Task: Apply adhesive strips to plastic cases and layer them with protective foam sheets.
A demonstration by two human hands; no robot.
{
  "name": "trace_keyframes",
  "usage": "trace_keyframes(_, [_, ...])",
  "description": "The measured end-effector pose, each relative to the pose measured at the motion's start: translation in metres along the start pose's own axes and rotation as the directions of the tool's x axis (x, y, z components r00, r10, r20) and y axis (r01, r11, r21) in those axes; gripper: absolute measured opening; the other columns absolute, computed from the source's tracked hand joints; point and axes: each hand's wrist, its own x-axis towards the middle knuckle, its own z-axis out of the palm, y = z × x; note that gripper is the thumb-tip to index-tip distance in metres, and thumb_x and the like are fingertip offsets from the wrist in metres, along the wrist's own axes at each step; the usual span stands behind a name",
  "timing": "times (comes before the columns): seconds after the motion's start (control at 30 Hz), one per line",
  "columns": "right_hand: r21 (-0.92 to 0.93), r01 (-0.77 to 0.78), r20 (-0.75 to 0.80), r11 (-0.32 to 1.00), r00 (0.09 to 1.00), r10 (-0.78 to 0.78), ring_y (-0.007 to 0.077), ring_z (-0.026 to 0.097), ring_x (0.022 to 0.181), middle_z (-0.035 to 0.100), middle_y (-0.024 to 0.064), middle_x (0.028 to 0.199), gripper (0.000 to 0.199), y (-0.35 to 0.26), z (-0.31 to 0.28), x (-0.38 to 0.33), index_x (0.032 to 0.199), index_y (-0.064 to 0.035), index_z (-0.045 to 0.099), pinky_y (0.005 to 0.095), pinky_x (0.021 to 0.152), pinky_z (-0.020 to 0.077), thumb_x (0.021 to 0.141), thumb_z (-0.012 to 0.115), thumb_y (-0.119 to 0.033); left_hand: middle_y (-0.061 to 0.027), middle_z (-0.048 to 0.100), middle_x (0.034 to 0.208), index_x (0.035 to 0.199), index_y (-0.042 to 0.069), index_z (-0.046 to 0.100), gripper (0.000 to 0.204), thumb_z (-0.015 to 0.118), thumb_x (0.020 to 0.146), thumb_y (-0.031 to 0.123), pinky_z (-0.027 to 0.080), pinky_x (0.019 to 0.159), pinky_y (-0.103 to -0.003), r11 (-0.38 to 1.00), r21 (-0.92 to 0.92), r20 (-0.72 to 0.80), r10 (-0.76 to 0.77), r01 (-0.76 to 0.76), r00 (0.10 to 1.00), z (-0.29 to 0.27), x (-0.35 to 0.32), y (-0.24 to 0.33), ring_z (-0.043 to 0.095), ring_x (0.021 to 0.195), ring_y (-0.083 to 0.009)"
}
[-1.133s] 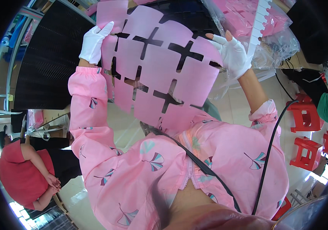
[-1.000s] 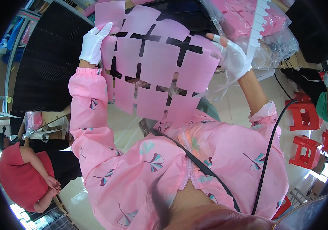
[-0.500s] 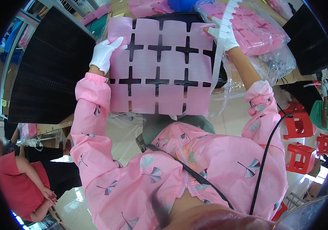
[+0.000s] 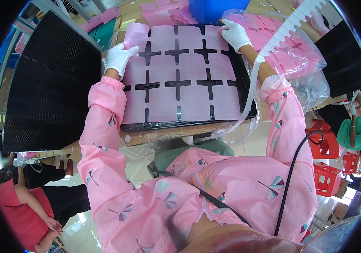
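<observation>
A thin pink sheet (image 4: pixel 162 67) with cross-shaped cutouts lies over a black tray (image 4: pixel 243 86), whose dark surface shows through the gaps. My left hand (image 4: pixel 119 59), in a white glove with bare fingertips, grips the sheet's left edge, thumb on top. Just above it the sheet's far left corner curls upward. At the far right corner, my right hand (image 4: pixel 236 36), gloved likewise, pinches the sheet's edge; its fingertips are partly hidden. A white strip with a notched edge (image 4: pixel 254 86) passes by my right forearm and trails down beside the tray.
Bagged pink sheets (image 4: pixel 269 40) lie to the right, with a blue bin (image 4: pixel 216 10) behind. Large black ribbed panels (image 4: pixel 49 84) stand at the left and far right. Red stools (image 4: pixel 326 179) are at right. A person in red (image 4: pixel 24 211) stands at left, another in green (image 4: pixel 353 130) at right.
The pink sheet has moved away from me, from over the table's front edge onto the tray. The notched strip has swung from my right hand to my forearm.
</observation>
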Motion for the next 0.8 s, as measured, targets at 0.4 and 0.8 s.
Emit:
trace_keyframes(0.4, [-0.322, 0.011, 0.062, 0.947, 0.998, 0.009, 0.0341, 0.058, 0.099, 0.062, 0.0171, 0.106, 0.044, 0.004, 0.007, 0.018, 0.124, -0.0096, 0.052, 0.0387, 0.087, 0.0449, 0.081, 0.051, -0.02, -0.0128, 0.066, 0.099, 0.113, 0.004, 0.061, 0.047, 0.072, 0.07, 0.019, 0.047, 0.078, -0.031, 0.97, 0.24, -0.047, 0.049, -0.036, 0.998, 0.008, 0.0, 0.016, 0.063, 0.087, -0.0225])
trace_keyframes(0.8, [-0.39, -0.005, 0.065, 0.921, 0.997, 0.033, 0.0345, 0.057, 0.102, 0.061, 0.0182, 0.109, 0.041, 0.006, 0.003, 0.019, 0.123, -0.0108, 0.053, 0.0408, 0.088, 0.0446, 0.084, 0.046, -0.02, -0.0104, 0.065, 0.101, 0.119, 0.001, 0.056, 0.052, 0.072, 0.073, 0.02, 0.047, 0.078, -0.028, 0.965, 0.231, 0.015, 0.127, -0.127, 0.992, 0.012, 0.018, -0.011, 0.061, 0.086, -0.0177])
